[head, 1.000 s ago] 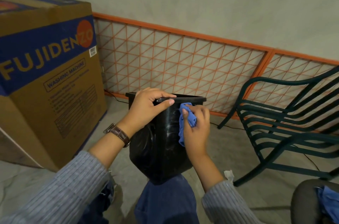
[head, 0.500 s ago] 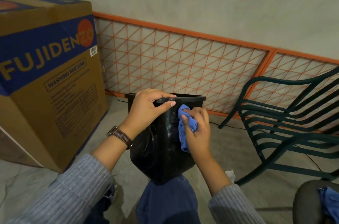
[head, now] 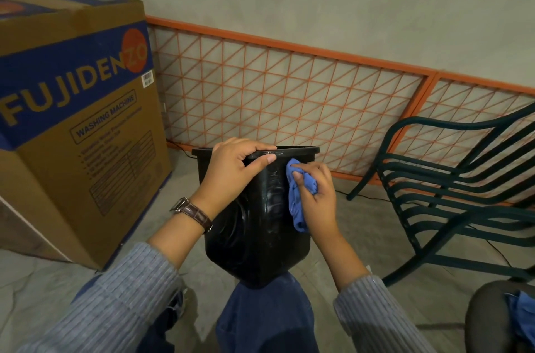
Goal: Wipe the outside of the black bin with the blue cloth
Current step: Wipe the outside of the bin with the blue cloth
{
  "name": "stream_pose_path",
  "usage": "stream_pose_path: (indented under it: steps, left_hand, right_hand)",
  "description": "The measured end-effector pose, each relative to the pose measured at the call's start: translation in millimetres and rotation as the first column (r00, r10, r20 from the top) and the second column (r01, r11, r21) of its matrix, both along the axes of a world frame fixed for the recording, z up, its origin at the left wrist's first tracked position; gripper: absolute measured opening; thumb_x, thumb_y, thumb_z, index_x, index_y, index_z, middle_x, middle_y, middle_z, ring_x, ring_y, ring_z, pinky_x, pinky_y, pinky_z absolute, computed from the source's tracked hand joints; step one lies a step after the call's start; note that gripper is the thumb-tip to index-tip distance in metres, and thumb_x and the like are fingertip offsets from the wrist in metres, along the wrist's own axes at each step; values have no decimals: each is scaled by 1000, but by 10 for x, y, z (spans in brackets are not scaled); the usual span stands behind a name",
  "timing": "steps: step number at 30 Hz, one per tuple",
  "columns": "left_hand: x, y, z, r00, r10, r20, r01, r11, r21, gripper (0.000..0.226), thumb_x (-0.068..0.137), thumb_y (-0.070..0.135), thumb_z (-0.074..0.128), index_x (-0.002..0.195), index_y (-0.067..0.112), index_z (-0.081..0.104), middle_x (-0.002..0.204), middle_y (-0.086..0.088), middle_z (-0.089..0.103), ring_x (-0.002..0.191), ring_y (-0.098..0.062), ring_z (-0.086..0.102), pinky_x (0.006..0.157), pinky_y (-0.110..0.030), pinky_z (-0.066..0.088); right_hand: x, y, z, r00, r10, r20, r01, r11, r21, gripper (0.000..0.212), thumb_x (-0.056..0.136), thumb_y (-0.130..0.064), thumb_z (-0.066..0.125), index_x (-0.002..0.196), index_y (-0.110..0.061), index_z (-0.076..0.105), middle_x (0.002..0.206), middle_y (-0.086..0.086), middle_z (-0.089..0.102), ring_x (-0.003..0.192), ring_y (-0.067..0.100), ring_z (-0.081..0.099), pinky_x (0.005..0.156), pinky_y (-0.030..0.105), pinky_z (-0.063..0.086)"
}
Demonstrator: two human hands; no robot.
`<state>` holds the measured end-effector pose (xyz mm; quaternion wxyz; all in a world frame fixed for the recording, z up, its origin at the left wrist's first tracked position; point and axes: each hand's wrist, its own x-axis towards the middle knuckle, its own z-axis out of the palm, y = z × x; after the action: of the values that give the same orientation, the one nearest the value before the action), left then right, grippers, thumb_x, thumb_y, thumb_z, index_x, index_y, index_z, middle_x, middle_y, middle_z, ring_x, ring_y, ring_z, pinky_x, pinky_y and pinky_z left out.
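Item: black bin (head: pixel 254 237), propped on my knee (head: pixel 266 312), mid-wipe with blue cloth (head: pixel 298 196).

My left hand (head: pixel 231 170) is closed over the near rim, fingers curled on top and thumb pressed to the outer wall, steadying the bin as it was a second ago. My right hand (head: pixel 317 196) is bunched around the cloth, pressing it flat to the right-hand outer face just under the rim. Change noted: the cloth has slid slightly outward and down along that face since the earlier frame, and streaks show on the wall beside it, so I judge the wiping stroke under way, with the lower wall and other sides left to cover. The cardboard box (head: pixel 72 121) on my left and the green chair (head: pixel 448 193) on my right are unchanged.
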<state>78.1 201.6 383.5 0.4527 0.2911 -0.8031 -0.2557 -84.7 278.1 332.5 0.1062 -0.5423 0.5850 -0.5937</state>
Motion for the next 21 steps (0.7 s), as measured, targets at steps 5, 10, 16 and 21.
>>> stream_pose_path:
  steps: [5, 10, 16, 21]
  left_hand:
    - [-11, -28, -20, 1000, -10, -12, 10, 1000, -6, 29, 80, 52, 54, 100, 36, 67, 94, 23, 65, 96, -2, 58, 91, -47, 44]
    - [32, -59, -51, 998, -46, -48, 48, 998, 39, 26, 81, 41, 62, 102, 27, 69, 97, 16, 67, 97, -1, 59, 90, -30, 46]
    - [0, -34, -7, 999, -47, -25, 48, 998, 38, 27, 79, 46, 59, 100, 31, 68, 93, 22, 65, 94, -2, 59, 88, -31, 46]
    - [-10, -30, -14, 1000, -23, -20, 23, 1000, 15, 24, 80, 52, 55, 99, 42, 64, 90, 29, 62, 95, -3, 59, 90, -46, 45]
  right_hand:
    - [164, -24, 56, 971, 16, -238, -33, 997, -71, 21, 90, -27, 55, 103, -14, 65, 105, 0, 46, 98, 14, 49, 85, 17, 40]
    - [-45, 50, -36, 919, 95, -382, -97, 995, 16, 23, 90, -34, 48, 104, -21, 61, 109, -6, 44, 100, 9, 49, 84, 20, 41]
    - [117, -32, 57, 893, 12, -449, -52, 996, -78, 21, 89, -30, 52, 104, -18, 59, 105, -1, 45, 94, 17, 50, 78, 21, 43]
    - [-19, 23, -71, 891, 81, -446, -76, 997, 28, 30, 91, -35, 48, 105, -12, 60, 109, -3, 45, 97, 9, 49, 79, 19, 45]
